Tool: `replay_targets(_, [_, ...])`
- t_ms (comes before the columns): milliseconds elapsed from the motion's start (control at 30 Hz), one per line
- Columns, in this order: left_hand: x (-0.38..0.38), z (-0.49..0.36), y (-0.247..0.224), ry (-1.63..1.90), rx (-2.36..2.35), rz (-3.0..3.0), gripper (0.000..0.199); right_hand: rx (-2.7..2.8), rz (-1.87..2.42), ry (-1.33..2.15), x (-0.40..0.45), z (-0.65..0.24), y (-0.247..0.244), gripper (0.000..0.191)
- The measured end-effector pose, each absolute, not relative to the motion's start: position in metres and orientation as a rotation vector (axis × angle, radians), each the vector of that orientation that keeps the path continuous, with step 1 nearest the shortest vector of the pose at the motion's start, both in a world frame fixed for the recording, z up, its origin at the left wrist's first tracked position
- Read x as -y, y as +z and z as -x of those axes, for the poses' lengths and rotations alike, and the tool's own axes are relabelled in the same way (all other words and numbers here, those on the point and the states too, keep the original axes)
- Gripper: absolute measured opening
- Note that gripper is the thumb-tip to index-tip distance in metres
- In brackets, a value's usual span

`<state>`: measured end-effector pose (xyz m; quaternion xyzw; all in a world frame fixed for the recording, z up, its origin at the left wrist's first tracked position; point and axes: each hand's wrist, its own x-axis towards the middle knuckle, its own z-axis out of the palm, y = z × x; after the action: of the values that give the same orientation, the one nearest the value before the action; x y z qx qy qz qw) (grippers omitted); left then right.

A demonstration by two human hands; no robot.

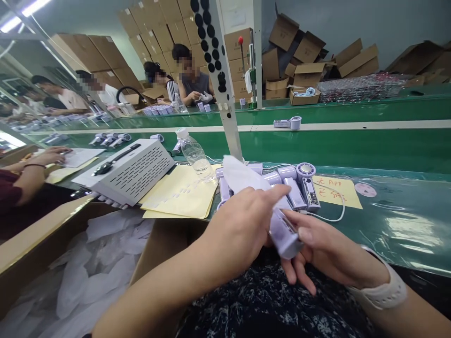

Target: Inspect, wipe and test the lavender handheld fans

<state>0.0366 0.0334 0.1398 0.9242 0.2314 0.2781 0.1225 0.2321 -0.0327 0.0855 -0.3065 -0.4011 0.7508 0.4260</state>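
Note:
A light purple handheld fan (284, 237), mostly hidden by my fingers, is held tilted above my lap. My right hand (327, 244) grips its lower part between thumb and fingers, with the other fingertips showing beneath. My left hand (243, 225) reaches across its upper part, the index finger stretched out to the right. From behind that hand a thin white plastic bag (241, 174) sticks up, apparently pinched in it; the contact is hidden. Several more purple handheld fans (295, 191) lie just beyond on the green bench, one with its round head (306, 169) facing me.
At lower left stands a cardboard box (45, 225) of thin white bags. Behind it are a grey perforated metal box (130, 171), yellow paper (183, 195) and a water bottle (194, 152). A metal post (225, 94) rises ahead; co-workers sit across the green line (352, 145).

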Motion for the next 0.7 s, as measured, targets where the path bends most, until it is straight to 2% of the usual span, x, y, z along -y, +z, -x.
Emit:
replay_targets(67, [-0.030,-0.029,0.158,1.015,-0.668,-2.342,0.046,1.217,0.820,1.828,0.036,-0.226,0.102,0.080])
replay_targets(100, [-0.028,-0.024,0.168,1.123,-0.668,-2.198,0.045,1.357,0.892,1.723,0.037,-0.221,0.109,0.084])
replay_targets(133, [-0.027,-0.018,0.177,1.251,-0.649,-2.095,0.043,1.499,0.968,1.541,0.036,-0.215,0.116,0.077])
replay_targets(233, [-0.026,0.003,0.198,1.611,-0.576,-1.966,0.037,1.739,1.056,0.805,0.033,-0.195,0.130,0.025])
replay_targets(300, [-0.024,0.022,0.199,1.672,-0.641,-1.955,0.035,1.785,0.986,0.593,0.030,-0.186,0.129,0.024])
replay_targets(467, [-0.025,0.079,0.157,1.393,-1.084,-1.870,0.020,1.847,0.907,0.907,0.027,-0.186,0.099,0.045])
replay_targets(567, [-0.037,0.116,0.114,1.266,-1.350,-1.828,0.013,1.824,0.945,1.077,0.026,-0.191,0.082,0.033])
replay_targets(700, [-0.051,0.157,0.053,0.945,-1.716,-1.874,0.027,1.825,1.041,1.145,0.026,-0.194,0.073,0.028])
